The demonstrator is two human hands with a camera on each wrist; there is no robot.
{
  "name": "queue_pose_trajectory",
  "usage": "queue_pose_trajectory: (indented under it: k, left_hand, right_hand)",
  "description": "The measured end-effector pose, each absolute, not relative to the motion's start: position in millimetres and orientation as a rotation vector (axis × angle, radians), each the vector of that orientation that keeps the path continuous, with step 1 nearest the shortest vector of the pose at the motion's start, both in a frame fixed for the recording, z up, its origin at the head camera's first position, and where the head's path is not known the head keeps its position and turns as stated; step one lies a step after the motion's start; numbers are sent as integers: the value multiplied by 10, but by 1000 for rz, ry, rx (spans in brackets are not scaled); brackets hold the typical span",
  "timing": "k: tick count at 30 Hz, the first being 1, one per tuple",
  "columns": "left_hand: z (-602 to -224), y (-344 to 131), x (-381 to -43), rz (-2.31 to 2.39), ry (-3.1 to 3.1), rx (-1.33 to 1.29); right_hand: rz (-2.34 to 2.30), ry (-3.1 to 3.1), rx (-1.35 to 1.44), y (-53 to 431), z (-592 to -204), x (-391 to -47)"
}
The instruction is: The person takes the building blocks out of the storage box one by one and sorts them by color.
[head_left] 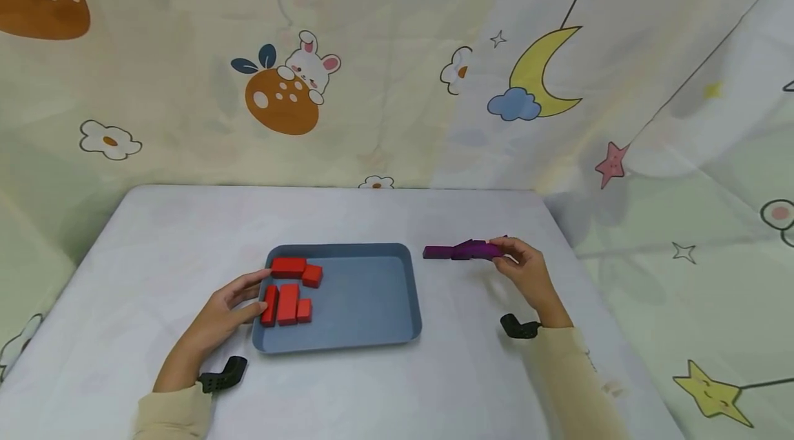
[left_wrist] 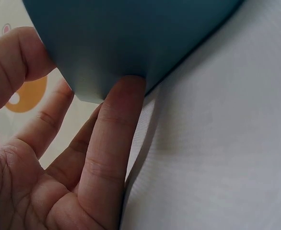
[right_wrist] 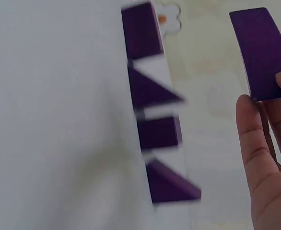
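My left hand (head_left: 217, 312) grips the left edge of a blue-grey tray (head_left: 366, 302), thumb and fingers at its rim. Seen from the left wrist, the fingers (left_wrist: 114, 129) press against the outer side of the tray (left_wrist: 131, 38). Several red blocks (head_left: 288, 303) lie in the tray's left half. Beyond its right side, my right hand (head_left: 524, 271) pinches a purple rectangular block (right_wrist: 263, 52) between thumb and fingers. Beside it in the right wrist view, a row of purple pieces stands on the table: a rectangular block (right_wrist: 143, 31), triangular blocks (right_wrist: 150, 91) and a smaller block (right_wrist: 158, 132).
A white-covered table (head_left: 347, 392) carries everything. Behind it hangs a patterned cloth (head_left: 397, 81) with cartoon prints. Black wrist mounts (head_left: 225, 374) sit on both wrists, low over the table.
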State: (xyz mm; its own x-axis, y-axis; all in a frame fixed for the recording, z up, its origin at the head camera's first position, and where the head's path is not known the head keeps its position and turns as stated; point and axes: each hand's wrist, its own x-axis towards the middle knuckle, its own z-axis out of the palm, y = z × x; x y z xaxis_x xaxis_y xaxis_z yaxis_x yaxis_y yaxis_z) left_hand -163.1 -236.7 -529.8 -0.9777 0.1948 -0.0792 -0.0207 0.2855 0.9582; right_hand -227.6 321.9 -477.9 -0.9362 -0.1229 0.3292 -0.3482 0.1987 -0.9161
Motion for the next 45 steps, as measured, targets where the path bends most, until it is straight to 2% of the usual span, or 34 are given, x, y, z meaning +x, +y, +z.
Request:
queue_pose_trajectory:
  k: [8, 15, 23, 35, 45]
  left_hand:
    - [-5290, -2433, -1596, 1787, 2374, 149]
    - [-5305, -2450, -1572, 1774, 2385, 119]
    - [-5298, -2449, -1554, 1779, 2384, 105]
    - [-5295, -2420, -1553, 1805, 2374, 141]
    - [-5300, -2367, -1619, 1807, 2358, 157]
  right_hand:
    - [1611, -2515, 260, 3745, -4623, -2482]
    - [1381, -2743, 82, 3986, -4553, -2653]
    - [1221, -2822, -131, 4018, -4674, -2781]
    - [1162, -2834, -215, 4031, -4904, -2876]
    - [1089, -2835, -205, 3949, -4742, -2740]
